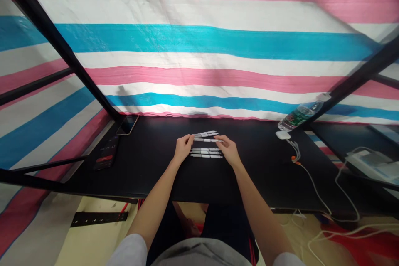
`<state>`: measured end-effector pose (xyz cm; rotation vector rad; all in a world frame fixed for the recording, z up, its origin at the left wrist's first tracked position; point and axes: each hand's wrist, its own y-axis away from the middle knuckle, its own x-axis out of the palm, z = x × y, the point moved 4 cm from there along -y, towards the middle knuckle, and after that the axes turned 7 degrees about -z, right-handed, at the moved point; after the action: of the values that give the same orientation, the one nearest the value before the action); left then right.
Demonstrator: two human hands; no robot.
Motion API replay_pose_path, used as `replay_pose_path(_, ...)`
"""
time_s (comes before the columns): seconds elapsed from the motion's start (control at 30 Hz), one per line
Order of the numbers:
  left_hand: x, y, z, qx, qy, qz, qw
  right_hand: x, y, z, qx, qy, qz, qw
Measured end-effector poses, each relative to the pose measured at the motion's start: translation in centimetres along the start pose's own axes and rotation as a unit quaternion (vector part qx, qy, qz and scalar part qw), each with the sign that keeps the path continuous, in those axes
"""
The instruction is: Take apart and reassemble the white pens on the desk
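A white and grey pen (pixel 207 140) lies level between my two hands, one end at each set of fingertips. My left hand (pixel 184 148) pinches its left end, and my right hand (pixel 228 149) has its fingers closed at the right end. Just beyond it, a pair of similar pens (pixel 205 134) rests on the black table, slightly slanted. Nearer to me, several more pens (pixel 205 153) lie side by side in a rough stack of rows. The tips of the pen between my hands are partly hidden by my fingers.
On the left lie a phone with a lit screen (pixel 106 153) and another phone (pixel 128 125). A clear water bottle (pixel 301 115) stands at the back right beside a white charger (pixel 283 135) with cables. Black frame posts and a striped sheet enclose the black table (pixel 149 174).
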<state>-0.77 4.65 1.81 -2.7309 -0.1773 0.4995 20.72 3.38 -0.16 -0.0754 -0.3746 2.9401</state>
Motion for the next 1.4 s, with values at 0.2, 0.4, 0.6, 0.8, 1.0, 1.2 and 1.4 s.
replay_pose_path(0.2,0.2,0.2,-0.1,-0.001,-0.014,0.014,1.0,0.5,0.5,0.9,-0.081,0.122,-0.002,0.989)
replay_pose_path(0.4,0.6,0.2,0.1,-0.021,0.051,0.049,0.997,0.3,0.5,1.1,-0.092,0.156,-0.021,0.983)
replay_pose_path(0.6,0.8,0.1,0.5,-0.037,0.052,0.058,0.996,0.5,0.6,1.7,-0.11,0.166,-0.008,0.98)
replay_pose_path(0.8,0.6,0.1,0.6,-0.034,0.034,0.042,0.998,0.7,0.6,1.7,-0.109,0.16,-0.001,0.981)
replay_pose_path(1.0,0.7,0.2,0.4,-0.015,0.013,0.053,0.998,0.6,0.7,1.8,-0.118,0.173,-0.005,0.978)
replay_pose_path(1.2,0.8,0.3,0.0,-0.02,0.05,0.065,0.996,0.6,0.7,2.0,-0.132,0.17,-0.011,0.976)
replay_pose_path(1.4,0.7,0.2,0.1,-0.024,0.022,0.055,0.998,0.6,0.8,1.8,-0.13,0.177,-0.01,0.976)
